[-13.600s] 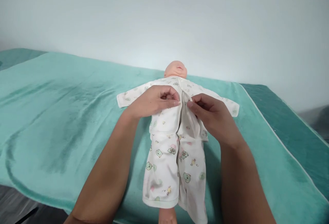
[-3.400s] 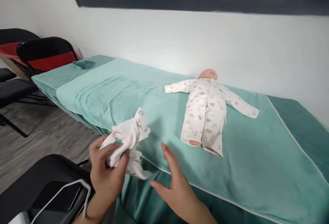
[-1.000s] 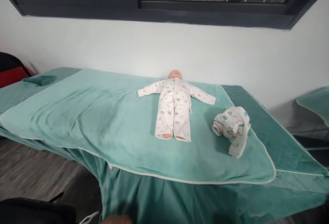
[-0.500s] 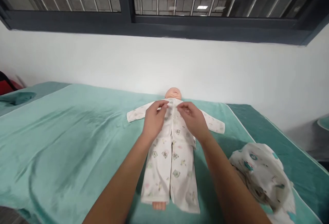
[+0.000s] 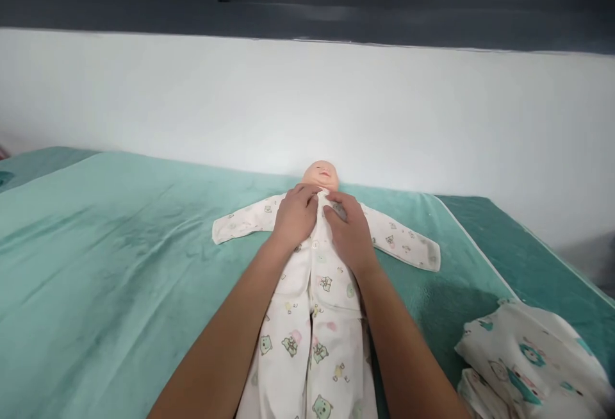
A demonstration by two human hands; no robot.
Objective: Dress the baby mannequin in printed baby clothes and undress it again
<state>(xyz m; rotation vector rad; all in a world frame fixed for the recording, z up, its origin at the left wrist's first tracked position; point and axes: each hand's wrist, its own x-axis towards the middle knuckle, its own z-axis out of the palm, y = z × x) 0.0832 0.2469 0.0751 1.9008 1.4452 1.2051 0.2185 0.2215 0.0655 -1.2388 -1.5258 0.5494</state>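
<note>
A baby doll (image 5: pixel 321 173) lies on its back, its bald head toward the wall. It wears a white printed baby shirt (image 5: pixel 331 262) with both sleeves spread outward, and matching baby trousers (image 5: pixel 288 364). At the shirt's collar, my left hand (image 5: pixel 298 214) pinches the left front edge, its fingers partly covering the cloth. My right hand (image 5: pixel 350 230) grips the other side of the neckline between thumb and fingers, close to the left fingertips. Buttons run down the shirt's middle below my hands. The trouser legs run past the bottom edge, so the feet are hidden.
A crumpled white printed cloth (image 5: pixel 533 361) lies at the lower right. Beneath everything spreads a green plush cover (image 5: pixel 120 265), with a darker green band (image 5: pixel 519 246) on the right. Behind the doll rise a white wall (image 5: pixel 269 98) and a dark window frame (image 5: pixel 365 18).
The view has tilted down and come closer to the doll. My hands have settled onto the collar with fingertips nearer together, and the doll's feet have left the picture.
</note>
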